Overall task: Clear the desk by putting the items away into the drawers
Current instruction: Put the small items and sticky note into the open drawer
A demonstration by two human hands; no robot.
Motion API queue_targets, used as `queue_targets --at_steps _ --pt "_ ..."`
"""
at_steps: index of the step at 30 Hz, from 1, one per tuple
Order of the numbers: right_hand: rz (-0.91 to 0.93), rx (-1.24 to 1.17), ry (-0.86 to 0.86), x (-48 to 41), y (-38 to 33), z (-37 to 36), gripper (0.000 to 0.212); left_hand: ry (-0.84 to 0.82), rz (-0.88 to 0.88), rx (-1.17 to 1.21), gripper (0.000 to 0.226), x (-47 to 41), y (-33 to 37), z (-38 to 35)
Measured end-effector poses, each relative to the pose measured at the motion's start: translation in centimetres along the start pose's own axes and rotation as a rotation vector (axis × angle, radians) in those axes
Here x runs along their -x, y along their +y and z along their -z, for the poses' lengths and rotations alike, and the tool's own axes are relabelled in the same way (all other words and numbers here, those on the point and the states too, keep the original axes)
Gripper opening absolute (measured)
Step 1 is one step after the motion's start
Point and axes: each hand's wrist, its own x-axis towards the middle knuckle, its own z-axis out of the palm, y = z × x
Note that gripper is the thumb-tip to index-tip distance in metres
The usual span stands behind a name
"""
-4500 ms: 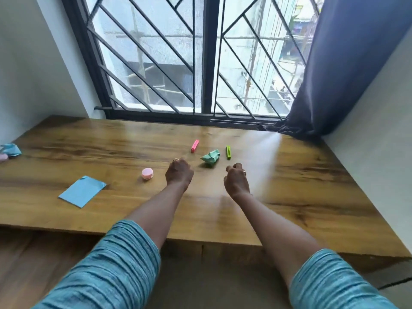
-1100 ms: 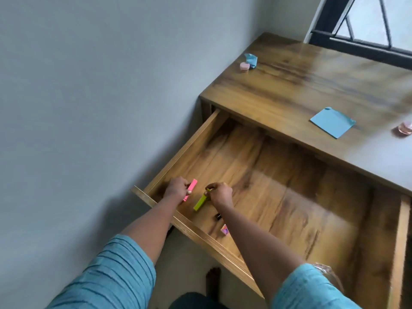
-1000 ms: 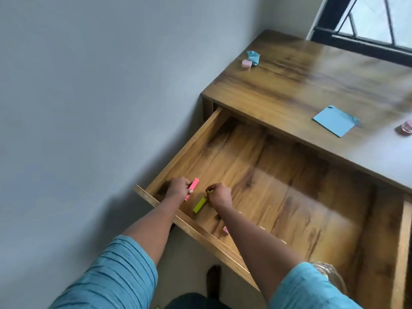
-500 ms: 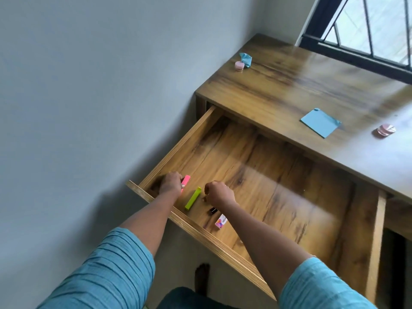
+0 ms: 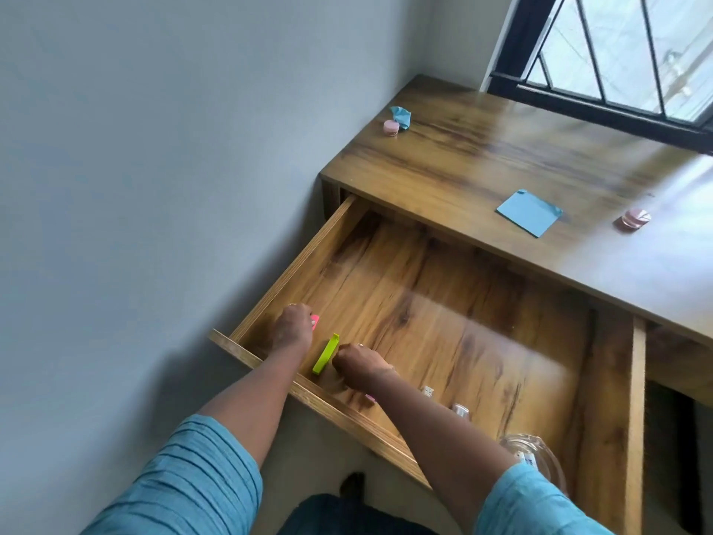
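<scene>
The wooden drawer (image 5: 304, 260) under the desk (image 5: 455, 167) is pulled wide open. My left hand (image 5: 290, 330) reaches into its front left corner and grips a pink highlighter (image 5: 315, 322); only the pen's tip shows past my fingers. A green highlighter (image 5: 326, 354) lies on the drawer floor between my hands. My right hand (image 5: 357, 364) is curled into a fist just right of it, and I see nothing in that hand.
On the desk lie a blue sticky-note pad (image 5: 528, 212), a pink round case (image 5: 632, 219), another pink case (image 5: 391, 127) and crumpled blue paper (image 5: 401, 116). Small items (image 5: 427, 390) and a clear jar (image 5: 536, 455) sit near the drawer front. A wall is on the left.
Both hands went from the desktop into the open drawer with the highlighters. The green one left my right hand and now lies on the drawer floor; my left hand still holds the pink one.
</scene>
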Motion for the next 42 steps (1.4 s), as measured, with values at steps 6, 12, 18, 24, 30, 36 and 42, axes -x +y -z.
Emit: queue_targets --at_steps 6,12,18,24,30,36,42 --pt "0.03 0.003 0.116 1.7 1.3 1.0 0.022 -0.018 -0.053 -0.014 0.023 -0.1 2.5 0.2" --pt "-0.121 -0.061 0.421 6.0 6.7 3.4 0.017 -0.013 -0.175 0.023 0.024 0.2 9.4 -0.1" --pt "-0.413 -0.087 0.651 12.9 13.5 5.5 0.015 0.018 -0.498 0.097 0.026 3.8 19.4 -1.7" --pt "-0.674 -0.109 0.761 17.6 18.6 8.5 0.019 0.008 -0.679 0.117 0.027 3.3 25.6 -0.9" --pt "-0.861 -0.176 0.69 19.1 23.2 11.9 0.021 -0.008 -0.731 0.148 0.028 0.6 30.7 -0.1" --pt "-0.923 -0.229 0.651 18.7 31.3 16.3 0.028 -0.039 -0.791 0.146 0.033 -2.4 35.7 -1.2" --pt "-0.959 -0.308 0.676 16.6 39.4 20.3 0.042 0.013 -0.719 0.115 0.035 -6.7 37.2 -2.6"
